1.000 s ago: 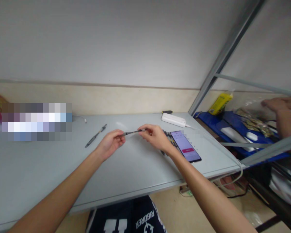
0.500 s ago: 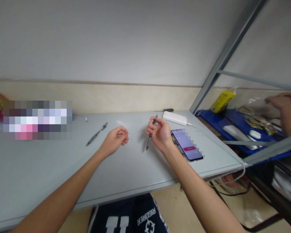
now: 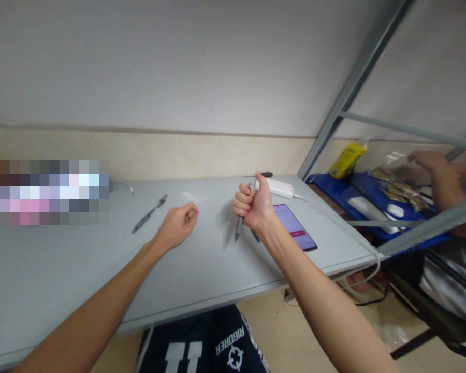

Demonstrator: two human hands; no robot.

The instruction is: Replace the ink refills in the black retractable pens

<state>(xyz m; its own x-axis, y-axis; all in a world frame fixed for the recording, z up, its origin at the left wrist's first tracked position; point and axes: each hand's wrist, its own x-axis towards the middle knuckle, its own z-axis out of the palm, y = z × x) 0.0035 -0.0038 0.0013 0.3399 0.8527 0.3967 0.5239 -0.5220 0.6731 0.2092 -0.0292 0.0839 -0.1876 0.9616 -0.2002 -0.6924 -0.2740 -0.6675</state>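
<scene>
My right hand (image 3: pixel 253 205) is closed in a fist round a dark pen (image 3: pixel 238 228), held upright with its tip pointing down just above the grey table (image 3: pixel 202 269); my thumb sits on the pen's top end. My left hand (image 3: pixel 177 226) rests on the table to the left, fingers loosely curled, with nothing visible in it. A second dark pen (image 3: pixel 148 214) lies on the table further left, beyond my left hand.
A phone (image 3: pixel 294 233) with a lit screen lies right of my right hand. A white power adapter (image 3: pixel 275 188) and a screwdriver (image 3: pixel 265 174) sit near the wall. Another person's hand (image 3: pixel 431 163) reaches over a blue tray (image 3: pixel 357 192) behind a metal frame (image 3: pixel 349 88).
Both hands held the pen level between them a second ago. My left hand let go and settled on the table; my right hand turned the pen upright and closed into a fist with the thumb on top.
</scene>
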